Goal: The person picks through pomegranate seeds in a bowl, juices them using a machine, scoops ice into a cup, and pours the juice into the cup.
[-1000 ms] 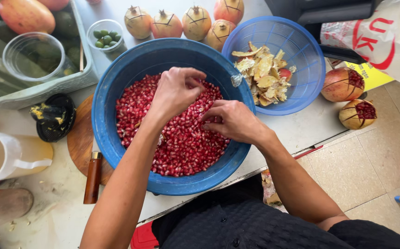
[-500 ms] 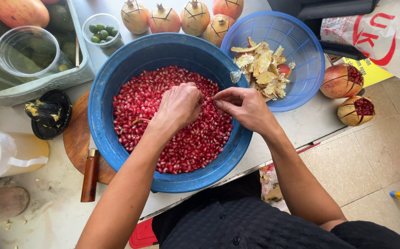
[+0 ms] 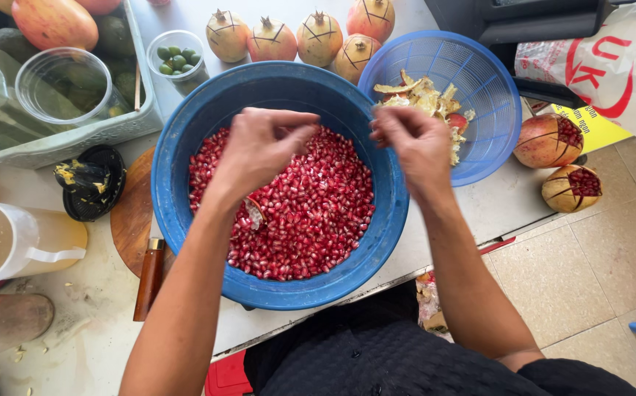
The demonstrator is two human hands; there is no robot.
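My left hand (image 3: 259, 150) hovers over a big blue bowl (image 3: 186, 139) full of red pomegranate seeds (image 3: 311, 213). Its fingers are curled, and a pale piece of pomegranate rind (image 3: 254, 213) shows under the heel of the hand. My right hand (image 3: 413, 143) is over the bowl's right rim, beside a blue mesh basket (image 3: 487, 88) holding yellow peel scraps (image 3: 424, 95). Its fingertips are pinched together, and I see nothing between them.
Several whole pomegranates (image 3: 270, 38) line the back of the counter, and two cut ones (image 3: 549, 139) lie at the right. A wooden-handled knife (image 3: 149, 279) rests on a round board (image 3: 131, 220). At the left are a jug (image 3: 10, 242), a black juicer part (image 3: 90, 180) and a fruit tray (image 3: 61, 139).
The hands were together over the seeds. Now they have parted: the right hand has moved right towards the mesh basket, while the left stays over the bowl.
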